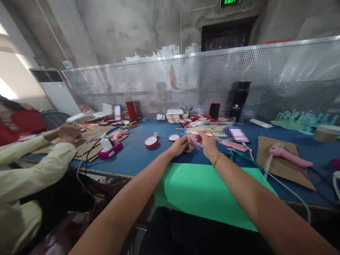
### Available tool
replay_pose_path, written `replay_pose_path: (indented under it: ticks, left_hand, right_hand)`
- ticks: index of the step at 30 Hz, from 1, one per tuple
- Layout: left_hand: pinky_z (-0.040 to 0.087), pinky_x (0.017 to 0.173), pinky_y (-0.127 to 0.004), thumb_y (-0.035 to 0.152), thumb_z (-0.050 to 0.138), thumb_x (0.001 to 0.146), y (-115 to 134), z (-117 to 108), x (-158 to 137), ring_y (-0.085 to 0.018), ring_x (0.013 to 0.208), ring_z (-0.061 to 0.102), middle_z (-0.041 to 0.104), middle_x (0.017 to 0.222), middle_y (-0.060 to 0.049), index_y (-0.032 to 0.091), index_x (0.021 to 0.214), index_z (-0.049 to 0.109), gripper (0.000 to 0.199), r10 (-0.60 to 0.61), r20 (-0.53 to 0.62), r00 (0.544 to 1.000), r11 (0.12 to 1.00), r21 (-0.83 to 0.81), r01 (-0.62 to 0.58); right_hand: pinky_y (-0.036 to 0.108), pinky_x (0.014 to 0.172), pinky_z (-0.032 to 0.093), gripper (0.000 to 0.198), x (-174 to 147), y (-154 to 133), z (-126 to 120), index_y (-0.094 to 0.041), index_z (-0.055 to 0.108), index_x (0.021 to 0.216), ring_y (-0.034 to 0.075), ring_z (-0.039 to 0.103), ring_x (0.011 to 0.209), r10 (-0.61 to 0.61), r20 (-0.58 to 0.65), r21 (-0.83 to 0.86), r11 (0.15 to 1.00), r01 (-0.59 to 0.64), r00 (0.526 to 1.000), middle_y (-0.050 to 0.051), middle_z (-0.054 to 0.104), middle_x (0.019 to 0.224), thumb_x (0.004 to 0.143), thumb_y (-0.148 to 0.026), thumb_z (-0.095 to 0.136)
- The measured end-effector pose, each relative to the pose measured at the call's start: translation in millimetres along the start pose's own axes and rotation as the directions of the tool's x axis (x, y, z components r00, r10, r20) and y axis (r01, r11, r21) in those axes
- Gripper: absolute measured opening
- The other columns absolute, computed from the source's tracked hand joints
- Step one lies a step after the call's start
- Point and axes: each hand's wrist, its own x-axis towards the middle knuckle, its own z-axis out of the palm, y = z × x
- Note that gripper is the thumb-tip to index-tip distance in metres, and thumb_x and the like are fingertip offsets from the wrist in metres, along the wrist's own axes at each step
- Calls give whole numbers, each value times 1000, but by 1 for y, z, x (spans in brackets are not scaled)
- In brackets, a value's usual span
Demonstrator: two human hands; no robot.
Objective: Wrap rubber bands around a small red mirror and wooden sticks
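My left hand [182, 146] is closed on a thin pale strip [189, 139], which stands roughly upright between the fingers. Just right of it, my right hand [208, 142] grips a pale, slim pen-like stick [207, 134]; its tip points left toward the strip. Whether the two touch, I cannot tell. Small pink and lilac loops [197, 141] lie on the blue table between and behind my hands. Beyond them is a heap of thin wooden sticks [217, 130]. A green sheet [202, 191] hangs over the table edge under my forearms.
A pink glue gun [289, 156] rests on cardboard [265, 147] at right, near green-handled pliers [247, 161]. Red-rimmed tins [151, 142] stand left of my hands. Behind are a phone [239, 135] and a black flask [240, 101]. A co-worker's hands [69, 131] are at far left, past a purple power strip [110, 150].
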Motion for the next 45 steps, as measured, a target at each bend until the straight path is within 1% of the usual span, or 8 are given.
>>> replay_pose_path:
  ticks: [3, 9, 15, 22, 28, 35, 41, 45]
  left_hand:
    - [41, 50, -22, 46, 59, 82, -1, 0, 0, -8, 51, 56, 66, 71, -1, 17, 84, 49, 31, -3, 7, 1000, 1000, -4, 3]
    - [41, 50, -22, 48, 59, 81, -1, -1, 0, -9, 50, 56, 65, 70, 0, 17, 84, 49, 33, 6, 11, 1000, 1000, -9, -6]
    - [41, 51, -22, 46, 59, 82, 0, -1, 0, -9, 52, 56, 65, 71, -1, 17, 84, 49, 31, 0, 20, 1000, 1000, -5, 0]
    - [41, 53, -25, 42, 57, 83, 1, 0, -1, -10, 51, 55, 65, 72, -2, 17, 84, 49, 26, -7, -1, 1000, 1000, 4, 7]
    - [41, 50, -22, 44, 59, 82, 0, -1, 0, -9, 50, 56, 65, 71, -1, 17, 84, 48, 30, 2, 17, 1000, 1000, -12, -1]
    - [41, 50, -21, 45, 60, 82, -1, -1, 0, -8, 50, 56, 66, 71, 0, 17, 84, 49, 30, -12, 3, 1000, 1000, -16, 12]
    - [41, 49, -22, 43, 60, 82, 1, 0, -1, -9, 50, 56, 65, 70, 0, 17, 83, 49, 29, -6, 10, 1000, 1000, -20, 6]
    - [41, 49, -21, 44, 59, 82, 1, 0, -1, -9, 50, 55, 65, 70, 0, 17, 82, 50, 29, -7, 6, 1000, 1000, -8, 7]
  right_hand:
    - [20, 46, 44, 19, -1, 1, 1, -21, 53, 60, 10, 54, 46, 0, 43, -2, 1000, 0, 999, -4, 62, 51, 59, -32, 68]
    - [19, 46, 43, 17, 2, 0, -1, -21, 54, 62, 9, 54, 47, 2, -56, -18, 1000, -3, 998, -4, 60, 50, 58, -31, 67]
    - [20, 44, 41, 17, -2, 0, 2, -21, 51, 58, 9, 52, 45, 8, 45, -4, 1000, -8, 999, -5, 60, 50, 59, -29, 67]
    - [19, 44, 41, 17, 0, 0, 1, -20, 51, 60, 9, 52, 44, 6, -36, -3, 1000, -6, 999, -5, 60, 48, 59, -29, 66]
    - [19, 46, 43, 19, -2, 0, 2, -20, 52, 60, 9, 54, 46, 14, 43, -2, 1000, -14, 999, -4, 62, 51, 58, -30, 68]
    - [19, 46, 43, 19, 0, -1, 1, -21, 52, 61, 10, 54, 47, 12, -14, 2, 1000, -12, 1000, -5, 60, 49, 58, -31, 67]
    - [19, 47, 43, 18, -2, 1, 1, -20, 52, 60, 9, 54, 47, 9, 52, -3, 1000, -9, 999, -4, 63, 52, 59, -30, 68]
    - [19, 46, 42, 16, 0, 1, -1, -20, 52, 60, 9, 53, 45, 6, -25, -16, 1000, -6, 1000, -4, 61, 49, 58, -28, 67]
